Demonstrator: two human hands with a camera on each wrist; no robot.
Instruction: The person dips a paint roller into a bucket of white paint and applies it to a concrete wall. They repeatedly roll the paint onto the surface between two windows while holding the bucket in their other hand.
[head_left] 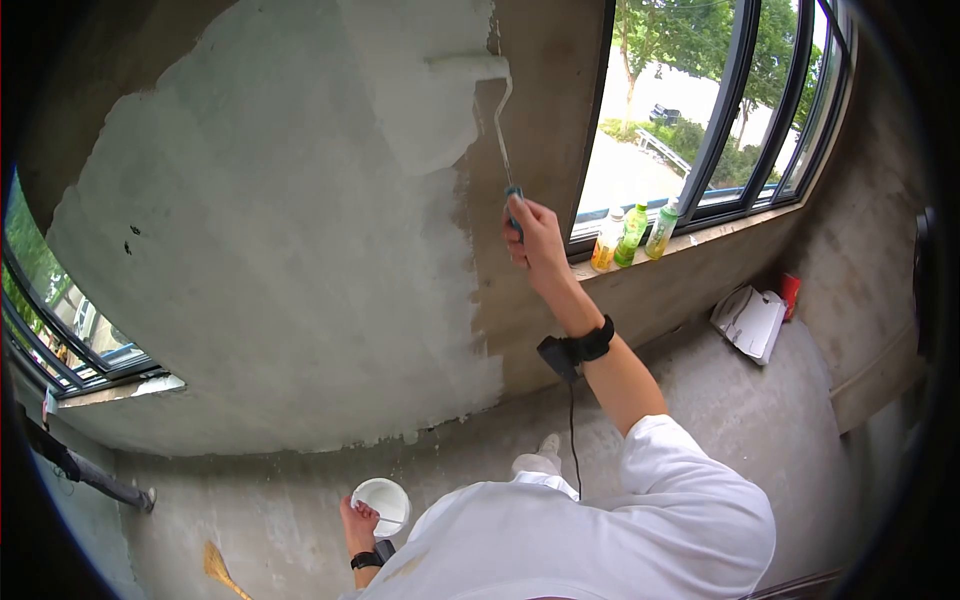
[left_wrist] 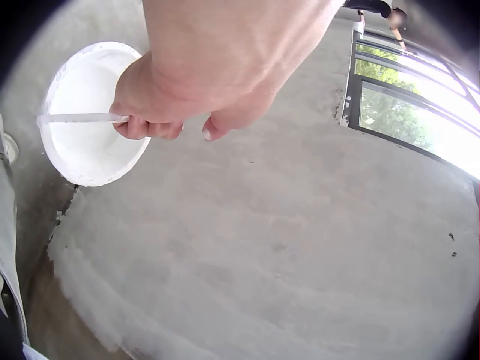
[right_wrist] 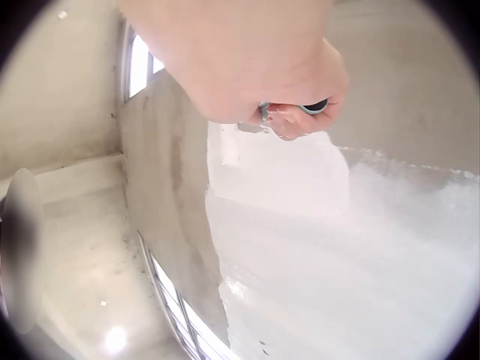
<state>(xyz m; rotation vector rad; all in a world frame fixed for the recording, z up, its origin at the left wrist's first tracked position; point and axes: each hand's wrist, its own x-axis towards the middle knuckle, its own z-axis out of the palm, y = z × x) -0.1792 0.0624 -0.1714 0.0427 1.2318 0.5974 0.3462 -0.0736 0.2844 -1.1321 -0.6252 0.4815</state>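
Note:
My right hand (head_left: pixel 538 238) grips the dark teal handle of a paint roller (head_left: pixel 503 135), its thumb laid along the grip. The roller's white sleeve lies against the wall (head_left: pixel 300 220), at the right edge of the pale painted area, close to the bare brown strip. In the right wrist view the hand (right_wrist: pixel 292 90) is curled round the handle, and the roller sleeve (right_wrist: pixel 230 146) shows just past it. Low at the left, my left hand (head_left: pixel 358 522) holds a white bucket (head_left: pixel 383 500) by its thin handle. White paint shows inside the bucket (left_wrist: pixel 86 150) in the left wrist view.
Several bottles (head_left: pixel 633 235) stand on the sill of the window at right. A white dustpan-like container (head_left: pixel 750 323) and a red object (head_left: pixel 790 295) lie on the floor below it. A straw broom (head_left: pixel 217 563) lies at lower left, near a dark pipe (head_left: pixel 110 485).

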